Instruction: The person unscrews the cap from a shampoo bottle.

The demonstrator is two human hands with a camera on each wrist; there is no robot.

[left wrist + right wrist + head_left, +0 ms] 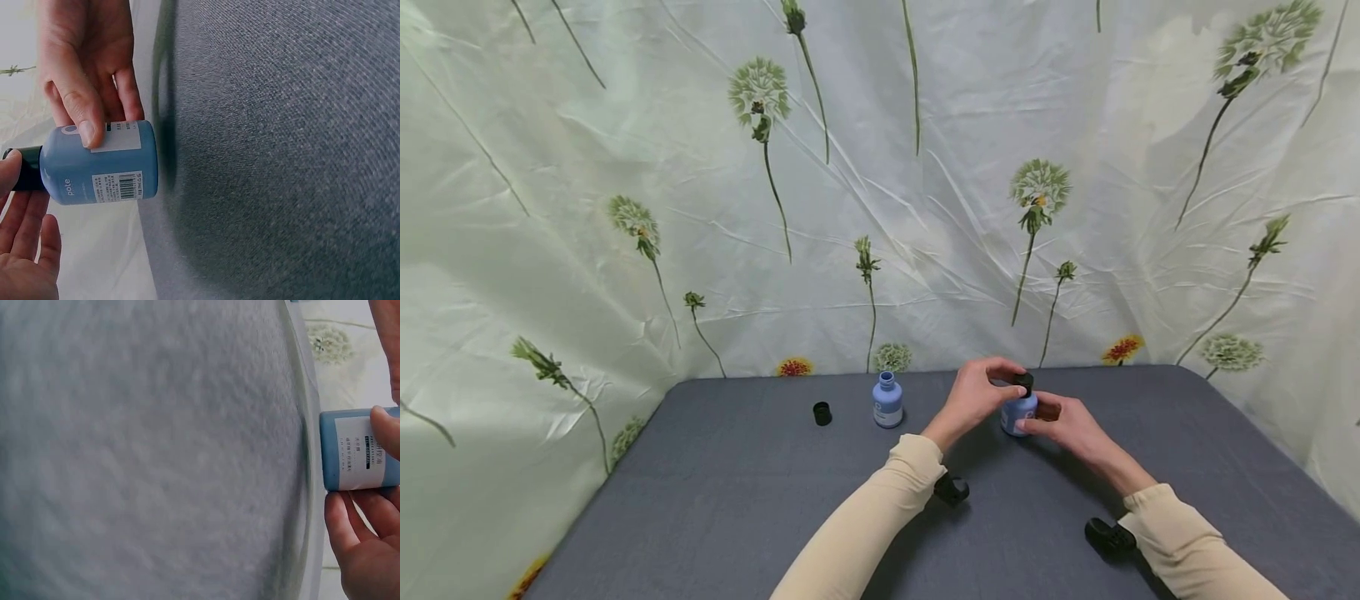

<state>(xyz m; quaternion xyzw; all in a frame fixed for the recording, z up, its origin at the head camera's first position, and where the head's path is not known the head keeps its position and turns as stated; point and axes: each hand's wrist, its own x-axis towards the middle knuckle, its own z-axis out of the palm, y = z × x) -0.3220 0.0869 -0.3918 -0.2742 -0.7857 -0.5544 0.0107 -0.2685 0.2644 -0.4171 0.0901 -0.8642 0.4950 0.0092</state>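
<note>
A blue bottle [1017, 417] with a white label stands upright at the right of the table's far part, its black cap [1024, 382] on its neck. My left hand [973, 398] reaches in from the left and pinches that cap between thumb and fingers. From the right, my right hand [1070, 427] grips the bottle's body, thumb on the near side. The left wrist view shows the label with a barcode on the bottle [103, 164], and the cap [29, 169] beside my left fingers. In the right wrist view the bottle's base [331, 453] shows below my right thumb.
Left of my hands, a second blue bottle [887, 404] stands upright with its mouth uncovered. A loose black cap [822, 413] lies further left on the dark grey table [700, 500]. A flower-printed curtain [850, 192] hangs behind the table's far edge.
</note>
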